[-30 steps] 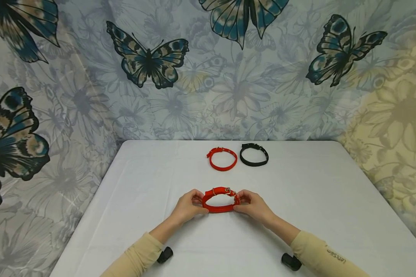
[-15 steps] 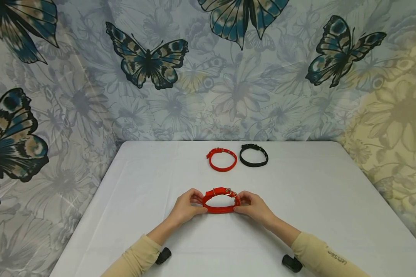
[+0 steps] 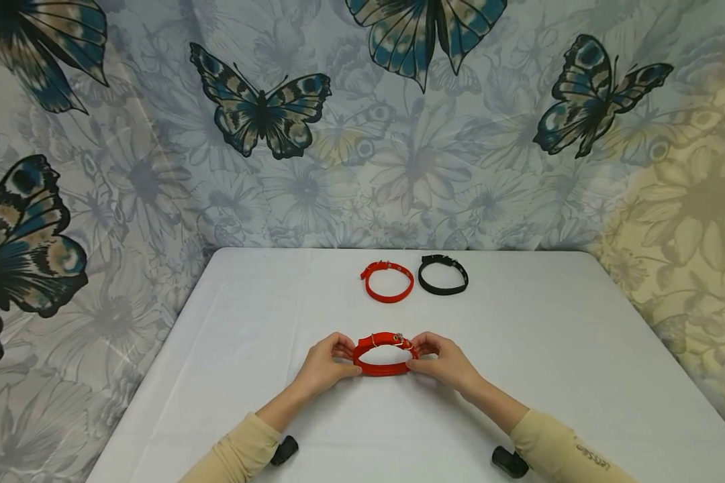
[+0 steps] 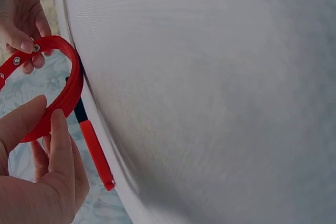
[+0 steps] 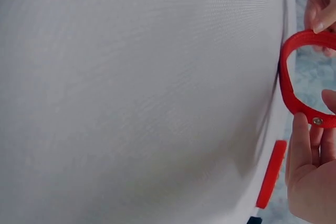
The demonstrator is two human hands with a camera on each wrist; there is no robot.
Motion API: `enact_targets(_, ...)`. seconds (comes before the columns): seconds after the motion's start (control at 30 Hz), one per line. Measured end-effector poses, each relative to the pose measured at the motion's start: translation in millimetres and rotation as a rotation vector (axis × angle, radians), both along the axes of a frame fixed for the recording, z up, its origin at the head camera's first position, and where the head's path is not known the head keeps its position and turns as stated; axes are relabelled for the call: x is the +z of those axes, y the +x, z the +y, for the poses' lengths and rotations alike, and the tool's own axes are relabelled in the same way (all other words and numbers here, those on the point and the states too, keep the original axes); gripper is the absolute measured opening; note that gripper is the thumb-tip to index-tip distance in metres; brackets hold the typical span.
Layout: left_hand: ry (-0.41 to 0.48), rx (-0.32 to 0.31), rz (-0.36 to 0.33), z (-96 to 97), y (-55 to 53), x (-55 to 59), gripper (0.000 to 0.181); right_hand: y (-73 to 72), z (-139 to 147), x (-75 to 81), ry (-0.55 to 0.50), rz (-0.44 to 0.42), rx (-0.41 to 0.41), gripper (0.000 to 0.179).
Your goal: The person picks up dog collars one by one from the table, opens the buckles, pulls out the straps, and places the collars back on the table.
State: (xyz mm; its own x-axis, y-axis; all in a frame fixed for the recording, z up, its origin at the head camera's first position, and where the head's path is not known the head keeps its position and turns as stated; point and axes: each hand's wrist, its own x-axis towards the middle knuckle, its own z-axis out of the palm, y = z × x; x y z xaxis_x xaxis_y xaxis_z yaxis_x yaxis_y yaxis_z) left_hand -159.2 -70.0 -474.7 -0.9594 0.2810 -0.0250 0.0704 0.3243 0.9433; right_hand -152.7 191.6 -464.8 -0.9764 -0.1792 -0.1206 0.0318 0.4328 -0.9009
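A red collar (image 3: 383, 369) with a metal buckle is fastened into a loop near the front middle of the white table. My left hand (image 3: 326, 362) pinches its left side between thumb and fingers. On the opposite side, the right hand (image 3: 444, 362) pinches the band near the buckle end. Metal eyelets along the strap show in the left wrist view, where the collar (image 4: 75, 85) stands on edge between both hands. From the right wrist, one eyelet is visible by the fingers (image 5: 301, 140). A thinner red collar (image 3: 389, 299) and a black collar (image 3: 444, 291) lie behind, both buckled into rings.
A white cloth covers the table (image 3: 266, 302), whose back edge meets a butterfly-patterned backdrop (image 3: 423, 161). Small black devices, one (image 3: 284, 451) by the left sleeve and another (image 3: 510, 462) by the right, sit at the wrists.
The head view has tilted up slightly, so the scene sits a little lower. Both hands keep the same hold on the red collar, and the two rear collars lie where they were.
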Motion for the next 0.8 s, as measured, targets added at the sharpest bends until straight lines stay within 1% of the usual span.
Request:
enact_targets(0.07,-0.003,-0.005,0.005,-0.4,0.6,-0.6,0.035,0.8,-1,0.1,0.001,-0.004,-0.005,0.024)
enact_targets(0.13,-0.001,-0.008,0.008,-0.5,1.2,-0.6,0.034,4.8,-3,7.5,0.006,0.002,-0.002,0.023)
enact_targets(0.3,-0.020,-0.013,0.024,-1.5,1.0,2.1,0.033,14.7,-10,34.9,0.005,0.014,0.027,0.021)
enact_targets(0.37,-0.036,-0.019,0.040,-2.4,0.0,4.1,0.032,14.3,-10,37.0,0.002,0.008,0.034,0.020)
enact_targets(0.47,-0.044,-0.027,0.061,-3.9,-1.4,7.0,0.031,10.3,-9,30.6,0.007,0.001,0.037,0.020)
enact_targets(0.67,-0.006,-0.050,0.081,-4.5,-2.9,10.0,0.028,-0.6,0,4.6,0.012,0.006,0.037,0.022)
enact_targets(0.8,0.012,-0.060,0.086,-4.2,-2.4,10.1,0.028,-2.5,3,-1.4,0.011,-0.001,0.040,0.024)
